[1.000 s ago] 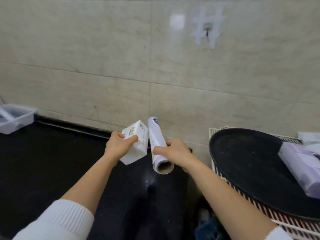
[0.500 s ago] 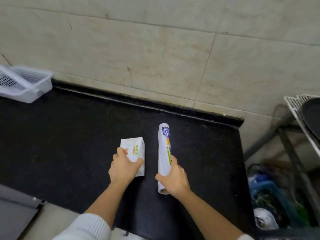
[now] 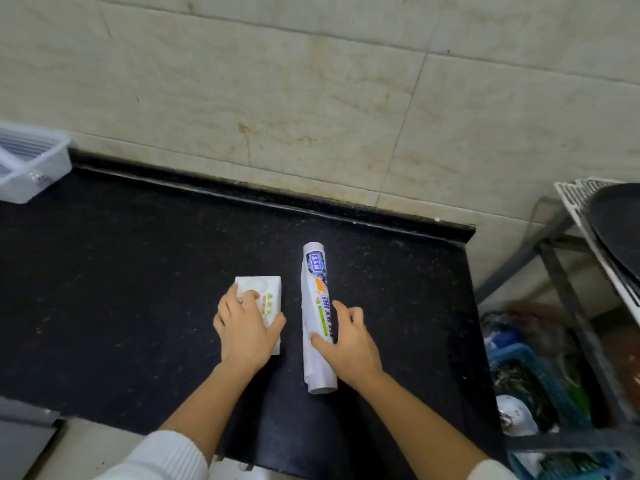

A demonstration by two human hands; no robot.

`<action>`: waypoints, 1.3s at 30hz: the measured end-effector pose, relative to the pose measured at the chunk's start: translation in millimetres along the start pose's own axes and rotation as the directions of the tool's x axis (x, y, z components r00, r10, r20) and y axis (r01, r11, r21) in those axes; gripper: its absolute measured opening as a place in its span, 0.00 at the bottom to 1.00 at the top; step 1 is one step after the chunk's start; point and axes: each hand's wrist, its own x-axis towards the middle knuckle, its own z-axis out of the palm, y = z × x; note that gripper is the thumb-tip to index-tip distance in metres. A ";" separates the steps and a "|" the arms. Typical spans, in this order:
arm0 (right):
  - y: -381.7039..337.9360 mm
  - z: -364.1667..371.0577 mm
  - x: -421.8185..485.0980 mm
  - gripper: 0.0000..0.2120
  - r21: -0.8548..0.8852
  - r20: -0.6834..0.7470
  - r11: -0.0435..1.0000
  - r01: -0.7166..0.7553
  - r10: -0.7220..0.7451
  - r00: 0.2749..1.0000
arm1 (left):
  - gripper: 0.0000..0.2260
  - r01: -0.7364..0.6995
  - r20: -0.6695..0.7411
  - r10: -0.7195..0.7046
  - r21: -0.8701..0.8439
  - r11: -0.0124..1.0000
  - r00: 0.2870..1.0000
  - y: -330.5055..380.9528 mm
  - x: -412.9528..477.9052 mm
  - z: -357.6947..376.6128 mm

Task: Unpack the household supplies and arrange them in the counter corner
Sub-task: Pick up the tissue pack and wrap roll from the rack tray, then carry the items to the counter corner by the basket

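Observation:
A white tissue pack (image 3: 267,295) with green and orange print lies flat on the black counter (image 3: 121,278). My left hand (image 3: 244,329) rests on top of it, fingers curled over its edges. To its right lies a long white roll (image 3: 317,299) with a blue label, pointing toward the wall. My right hand (image 3: 349,344) grips the roll's near half from the right side, thumb on top. Both items sit about mid-counter, some way short of the back wall and the counter's right end.
A white slotted plastic basket (image 3: 31,168) stands on the counter at the far left. A tiled wall (image 3: 311,98) backs the counter. Right of the counter's end stands a metal rack (image 3: 581,306) with a black round tray (image 3: 616,220) and a blue crate (image 3: 519,368) below.
Both items came down from mid-air onto the counter. Between half a second ago and now they stay put with both hands still on them; my left fingers have spread over the pack.

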 end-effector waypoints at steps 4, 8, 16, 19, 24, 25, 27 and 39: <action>14.9 -68.5 16.1 0.30 -0.103 -0.138 0.994 0.035 -0.049 0.989 | 0.19 -0.184 0.005 0.185 -0.066 0.981 0.983 61.4 24.2 -4.8; 37.6 -164.6 22.3 0.29 -0.187 -0.244 0.982 0.029 -0.075 0.967 | 0.17 -0.356 0.072 0.362 -0.076 0.931 0.930 159.3 35.2 -14.1; 100.3 -360.5 0.1 0.28 -0.273 -0.447 0.962 -0.016 -0.112 0.887 | 0.17 -0.568 0.020 0.575 -0.130 0.813 0.818 359.9 5.6 -29.6; 151.6 -411.1 -21.3 0.26 -0.314 -0.460 0.949 -0.024 -0.130 0.878 | 0.18 -0.599 0.018 0.615 -0.203 0.774 0.788 436.4 -36.2 -6.1; 238.8 -484.1 -51.7 0.26 -0.361 -0.559 0.911 -0.199 -0.041 0.828 | 0.23 -0.568 0.064 0.601 -0.261 0.780 0.796 510.9 -102.5 44.4; 253.5 -492.6 -56.2 0.27 -0.368 -0.563 0.893 -0.259 0.008 0.826 | 0.24 -0.547 0.113 0.582 -0.237 0.803 0.805 515.1 -112.2 54.4; 278.0 -504.3 -63.4 0.28 -0.369 -0.541 0.856 -0.361 0.118 0.833 | 0.26 -0.518 0.197 0.541 -0.160 0.840 0.817 518.2 -124.9 73.7; 312.2 -502.3 -69.5 0.31 -0.171 -0.497 0.926 -0.337 0.214 0.841 | 0.28 -0.548 0.191 0.531 0.042 0.836 0.825 514.3 -130.4 91.2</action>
